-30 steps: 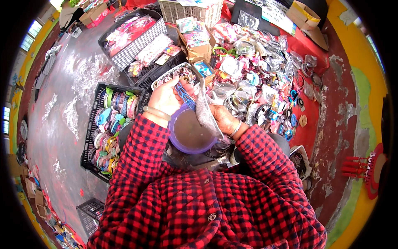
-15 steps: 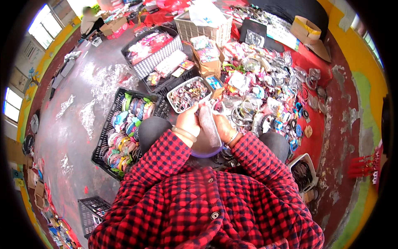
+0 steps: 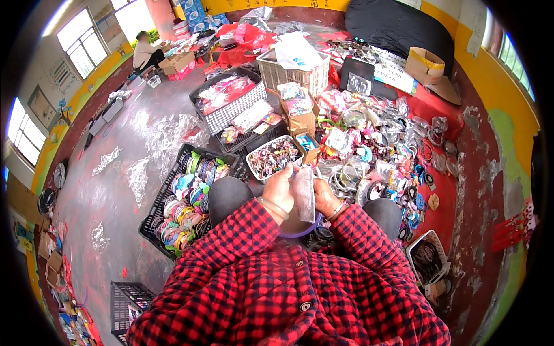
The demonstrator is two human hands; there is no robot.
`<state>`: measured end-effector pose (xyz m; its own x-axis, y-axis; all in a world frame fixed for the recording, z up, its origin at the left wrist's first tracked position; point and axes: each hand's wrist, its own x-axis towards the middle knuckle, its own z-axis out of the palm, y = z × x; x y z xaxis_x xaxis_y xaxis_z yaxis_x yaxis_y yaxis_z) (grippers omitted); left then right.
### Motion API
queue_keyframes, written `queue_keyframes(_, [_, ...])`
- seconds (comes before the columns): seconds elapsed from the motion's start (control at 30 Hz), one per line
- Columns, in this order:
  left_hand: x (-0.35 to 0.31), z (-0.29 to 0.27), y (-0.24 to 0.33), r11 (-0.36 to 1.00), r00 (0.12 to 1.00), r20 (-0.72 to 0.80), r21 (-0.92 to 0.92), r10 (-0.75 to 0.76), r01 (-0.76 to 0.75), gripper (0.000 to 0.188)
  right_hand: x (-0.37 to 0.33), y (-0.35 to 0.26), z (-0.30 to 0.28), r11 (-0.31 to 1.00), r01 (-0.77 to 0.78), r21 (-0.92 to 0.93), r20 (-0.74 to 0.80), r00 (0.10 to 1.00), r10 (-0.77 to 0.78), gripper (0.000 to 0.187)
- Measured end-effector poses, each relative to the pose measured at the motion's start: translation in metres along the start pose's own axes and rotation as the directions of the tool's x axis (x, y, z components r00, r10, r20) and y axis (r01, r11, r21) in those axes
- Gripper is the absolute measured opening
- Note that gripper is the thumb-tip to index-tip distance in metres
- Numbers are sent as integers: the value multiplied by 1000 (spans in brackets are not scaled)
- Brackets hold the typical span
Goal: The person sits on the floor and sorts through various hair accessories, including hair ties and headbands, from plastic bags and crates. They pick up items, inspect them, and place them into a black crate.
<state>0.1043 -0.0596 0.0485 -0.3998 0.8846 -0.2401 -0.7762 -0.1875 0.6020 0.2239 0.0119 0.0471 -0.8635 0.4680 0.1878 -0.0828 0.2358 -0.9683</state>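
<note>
Between my knees, both hands are raised over a purple-rimmed basin (image 3: 295, 233). They have hold of a long, greyish-pink, soft-looking band (image 3: 304, 195) that stands nearly upright. My left hand (image 3: 279, 193) grips its left side, with the thumb and fingers near the top. On the other side, the fingers of my right hand (image 3: 326, 199) are closed against the band's right edge and partly hidden behind it. Just beyond my hands is a white basket (image 3: 251, 167) of small hair ties and trinkets. The band's far side cannot be seen.
A black crate (image 3: 151, 214) of colourful headbands stands by my left knee. Packaged accessories (image 3: 369, 144) pile up ahead and right on red cloth. Farther off are a grey crate (image 3: 228, 109) and a beige crate (image 3: 311, 81). A person (image 3: 147, 53) sits at the far left.
My view has tilted up, so the scene sits lower and farther right. The band has turned from slanting to nearly upright, with both hands still on it.
</note>
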Motion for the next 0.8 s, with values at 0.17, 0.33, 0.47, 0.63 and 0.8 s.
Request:
queue_keyframes(0.17, [8, -1, 17, 989, 997, -8, -128, -81, 79, 30, 5, 46, 9, 681, -183, 709, 71, 979, 190, 24])
queue_keyframes(0.33, [-1, -6, 2, 999, 996, 82, -40, -21, 25, 31, 14, 28, 13, 234, -249, 940, 163, 928, 334, 33])
queue_keyframes(0.47, [22, -20, -7, 968, 991, 40, -213, -128, 133, 34, 11, 30, 17, 723, -190, 665, 5, 968, 251, 37])
queue_keyframes(0.63, [22, -4, 19, 927, 968, -80, -318, -236, 200, 30, 10, 82, 5, -216, -309, 926, 353, 912, 210, 33])
queue_keyframes(0.8, [11, -11, 16, 950, 997, 6, -300, -83, 81, 27, 5, 49, 7, 985, 134, -109, 24, 991, -132, 29])
